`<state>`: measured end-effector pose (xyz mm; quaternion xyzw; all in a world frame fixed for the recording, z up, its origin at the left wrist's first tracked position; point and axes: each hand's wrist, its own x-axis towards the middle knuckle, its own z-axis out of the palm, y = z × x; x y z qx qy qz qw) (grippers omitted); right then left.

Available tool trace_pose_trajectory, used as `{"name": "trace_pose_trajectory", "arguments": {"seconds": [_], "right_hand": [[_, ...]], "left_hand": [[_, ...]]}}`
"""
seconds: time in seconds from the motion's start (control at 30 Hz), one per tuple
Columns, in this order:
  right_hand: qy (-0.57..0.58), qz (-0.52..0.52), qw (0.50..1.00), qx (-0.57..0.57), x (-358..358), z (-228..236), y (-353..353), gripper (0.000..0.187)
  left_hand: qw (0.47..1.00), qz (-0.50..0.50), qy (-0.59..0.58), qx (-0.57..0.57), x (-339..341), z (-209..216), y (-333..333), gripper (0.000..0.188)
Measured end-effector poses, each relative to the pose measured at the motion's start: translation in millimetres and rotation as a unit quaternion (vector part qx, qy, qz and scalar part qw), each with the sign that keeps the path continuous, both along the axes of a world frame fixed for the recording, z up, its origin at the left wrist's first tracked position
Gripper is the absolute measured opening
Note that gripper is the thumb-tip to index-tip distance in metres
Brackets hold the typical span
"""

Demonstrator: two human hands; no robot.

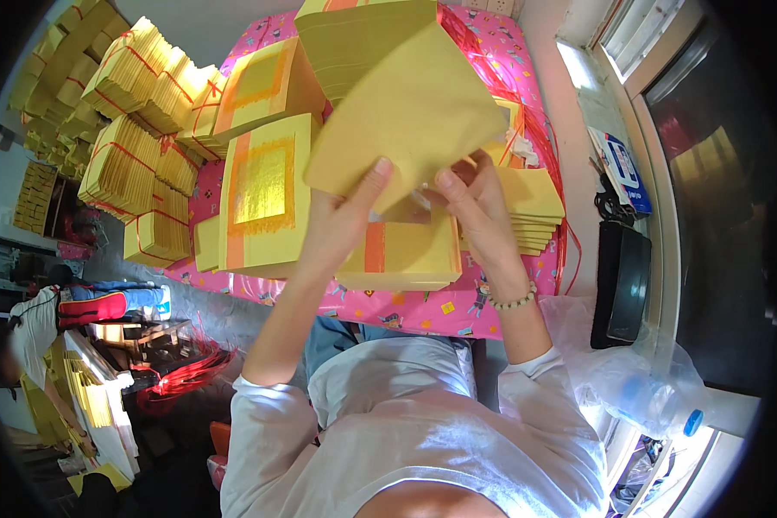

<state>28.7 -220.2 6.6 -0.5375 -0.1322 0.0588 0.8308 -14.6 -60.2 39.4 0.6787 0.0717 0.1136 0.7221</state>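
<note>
Raised over the table is a piece of yellow paper (410, 108), its upper part bending away from me; whether it is one sheet or several, I cannot tell. My left hand (354, 203) pinches its lower left edge with the thumb on top. At the lower right edge my right hand (475, 203) grips it between thumb and curled fingers. Below my hands lies a yellow paper stack with an orange stripe (406, 255), partly hidden. To its left stands a thick stack with a gold foil square (263, 186). On the right is a layered yellow pile (531, 211).
A pink patterned cloth (388, 315) covers the table. Red-tied yellow bundles (125, 160) are heaped at left; red strips (527, 129) run along the right. The sill holds a black case (622, 285) and scissors (613, 207). A co-worker (39, 337) is at lower left.
</note>
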Motion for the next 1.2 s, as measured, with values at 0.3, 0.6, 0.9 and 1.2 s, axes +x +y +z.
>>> {"name": "trace_pose_trajectory", "arguments": {"seconds": [0.3, 0.6, 0.9, 1.2], "right_hand": [[-0.061, -0.04, 0.995, -0.072, -10.8, 17.0, 2.3, 0.032], [-0.099, 0.045, 0.991, -0.082, -16.4, 18.6, -17.9, 0.042], [-0.082, 0.086, 0.987, -0.112, -9.0, 13.1, -25.8, 0.056], [-0.091, 0.021, 0.993, -0.074, -2.3, 3.4, -16.2, 0.045]], "left_hand": [[0.994, -0.076, -0.07, 0.034, -10.9, -21.9, -16.0, 0.034], [0.948, -0.028, -0.215, 0.234, 0.1, -2.1, 4.9, 0.05], [0.965, -0.067, -0.226, 0.112, 6.6, -19.2, -12.8, 0.046], [0.981, -0.036, -0.183, 0.057, 8.3, -14.6, -29.5, 0.032]]}}
